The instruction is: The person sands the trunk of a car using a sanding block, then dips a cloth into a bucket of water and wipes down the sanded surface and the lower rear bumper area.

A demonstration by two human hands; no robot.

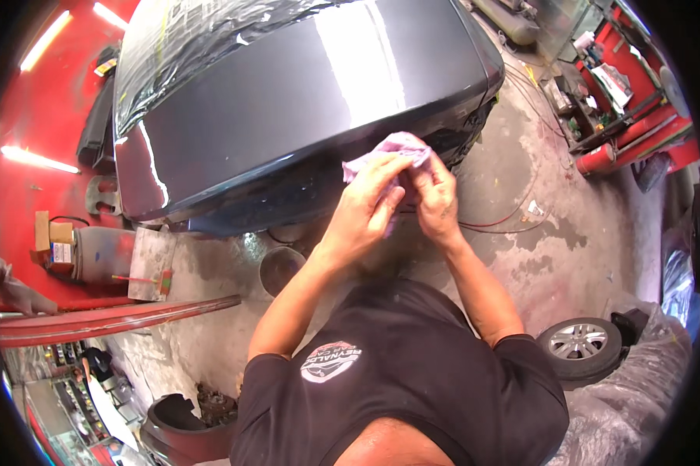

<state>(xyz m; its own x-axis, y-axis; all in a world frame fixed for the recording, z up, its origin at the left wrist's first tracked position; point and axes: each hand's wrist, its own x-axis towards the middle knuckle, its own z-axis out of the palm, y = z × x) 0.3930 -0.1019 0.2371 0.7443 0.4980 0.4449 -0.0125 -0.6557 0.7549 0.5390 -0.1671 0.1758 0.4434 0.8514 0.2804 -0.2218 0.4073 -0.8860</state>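
A crumpled pale lilac cloth (pixel 396 145) is held up in front of me between both hands. My left hand (pixel 368 200) is closed on its left part, with the thumb pointing up. My right hand (pixel 439 203) grips the cloth from the other side, fingers bent around it. Just beyond the hands is a dark grey car panel (pixel 249 128), glossy and reflecting the lights. Clear plastic film (pixel 187 43) covers the car past that panel. Whether the cloth touches the car's edge I cannot tell.
A wheel with a tyre (pixel 579 342) lies at the right, by plastic-wrapped items (pixel 629 396). A red beam (pixel 117 321) juts in from the left, near a round bucket (pixel 281 269). Hoses (pixel 505 225) cross the stained concrete floor. Red shelving (pixel 637 140) stands at the far right.
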